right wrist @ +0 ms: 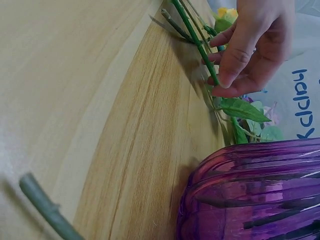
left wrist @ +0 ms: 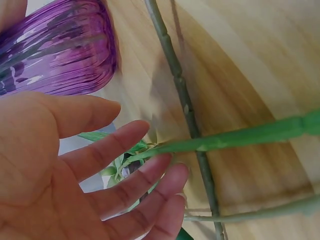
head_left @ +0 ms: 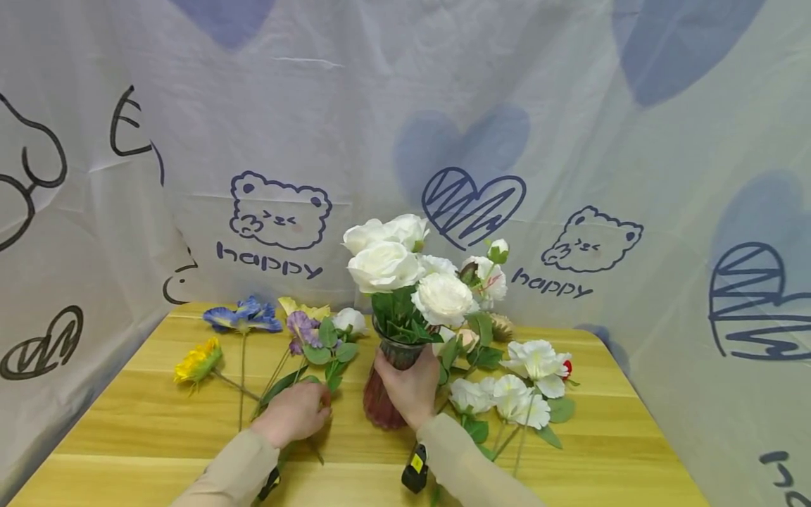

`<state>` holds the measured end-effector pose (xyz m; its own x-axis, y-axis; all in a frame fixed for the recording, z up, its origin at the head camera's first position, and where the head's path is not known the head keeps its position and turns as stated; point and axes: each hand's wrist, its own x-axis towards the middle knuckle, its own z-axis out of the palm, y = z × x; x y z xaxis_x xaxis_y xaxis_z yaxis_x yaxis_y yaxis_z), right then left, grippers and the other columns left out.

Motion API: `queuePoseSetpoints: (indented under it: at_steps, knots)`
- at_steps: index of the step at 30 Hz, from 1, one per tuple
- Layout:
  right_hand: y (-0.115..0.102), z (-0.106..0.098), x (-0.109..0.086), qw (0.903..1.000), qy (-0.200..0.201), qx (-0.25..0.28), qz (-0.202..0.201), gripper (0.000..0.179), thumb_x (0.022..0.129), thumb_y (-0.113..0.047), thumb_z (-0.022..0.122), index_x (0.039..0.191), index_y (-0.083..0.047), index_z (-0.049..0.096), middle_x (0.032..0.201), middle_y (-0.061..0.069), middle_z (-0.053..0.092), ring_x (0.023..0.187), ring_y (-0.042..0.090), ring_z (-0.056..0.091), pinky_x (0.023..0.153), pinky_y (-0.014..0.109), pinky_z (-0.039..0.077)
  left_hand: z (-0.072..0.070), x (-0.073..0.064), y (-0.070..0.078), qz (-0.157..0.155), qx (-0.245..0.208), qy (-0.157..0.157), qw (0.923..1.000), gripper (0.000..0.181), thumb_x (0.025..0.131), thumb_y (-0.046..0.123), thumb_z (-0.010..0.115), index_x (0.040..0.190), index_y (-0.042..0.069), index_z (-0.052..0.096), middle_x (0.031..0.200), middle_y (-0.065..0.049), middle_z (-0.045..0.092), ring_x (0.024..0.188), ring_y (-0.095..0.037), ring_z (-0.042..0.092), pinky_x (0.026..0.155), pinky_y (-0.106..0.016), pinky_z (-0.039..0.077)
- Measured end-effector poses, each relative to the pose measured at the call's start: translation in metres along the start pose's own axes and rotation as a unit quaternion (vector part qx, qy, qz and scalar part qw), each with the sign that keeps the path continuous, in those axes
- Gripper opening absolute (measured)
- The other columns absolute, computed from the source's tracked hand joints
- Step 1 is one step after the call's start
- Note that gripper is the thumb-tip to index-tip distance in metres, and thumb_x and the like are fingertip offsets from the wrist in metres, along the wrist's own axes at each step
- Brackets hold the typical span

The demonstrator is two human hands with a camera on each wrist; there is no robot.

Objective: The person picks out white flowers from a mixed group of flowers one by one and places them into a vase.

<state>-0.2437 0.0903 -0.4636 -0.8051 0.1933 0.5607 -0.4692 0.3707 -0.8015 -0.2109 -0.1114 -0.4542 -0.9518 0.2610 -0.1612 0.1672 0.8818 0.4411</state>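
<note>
A ribbed purple-pink glass vase [head_left: 379, 403] stands mid-table, holding several white flowers [head_left: 386, 264] with dark green leaves. My right hand [head_left: 413, 386] grips it just below the rim. To its left, my left hand [head_left: 294, 412] reaches low among the loose stems. In the left wrist view its fingers [left wrist: 131, 131] are loosely extended beside a green stem [left wrist: 240, 137], which crosses a darker stem [left wrist: 182, 95]. The right wrist view shows the left thumb and fingers on either side of that green stem, not closed round it. Vase stems show through the glass.
Left of the vase lie a yellow sunflower [head_left: 198, 362], a blue flower [head_left: 247, 315], a purple flower [head_left: 304, 331] and a white rose [head_left: 350, 321]. On the right lie several white flowers [head_left: 535, 362] and a small red bloom [head_left: 567, 367]. A printed curtain [head_left: 380, 84] hangs behind the table.
</note>
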Motion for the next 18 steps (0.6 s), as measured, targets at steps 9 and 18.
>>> queuePoseSetpoints:
  at_steps: [9,18]
  knots:
    - [0.0008,-0.0004,-0.0010,1.0000,-0.004,0.005,0.005,0.056,0.081,-0.028,0.080,0.129,-0.012,0.057,0.111,0.007,0.073,0.094,0.020,0.072,0.079,0.036,0.061,-0.0002,-0.0001,0.0001,-0.018,-0.016,-0.014,0.9996,0.011,0.096,0.018,0.067,0.087,0.011,0.067,0.084,-0.001,0.064,0.071,-0.016,0.058,0.062,-0.035,0.049]
    - [0.0017,-0.0005,-0.0006,1.0000,-0.006,0.003,0.001,0.057,0.081,-0.028,0.080,0.130,-0.011,0.057,0.113,0.008,0.072,0.097,0.021,0.072,0.082,0.037,0.061,-0.0020,-0.0025,-0.0070,0.014,-0.167,-0.025,0.9855,0.007,0.092,0.006,0.064,0.085,0.006,0.065,0.074,-0.003,0.061,0.064,-0.015,0.050,0.058,-0.029,0.040]
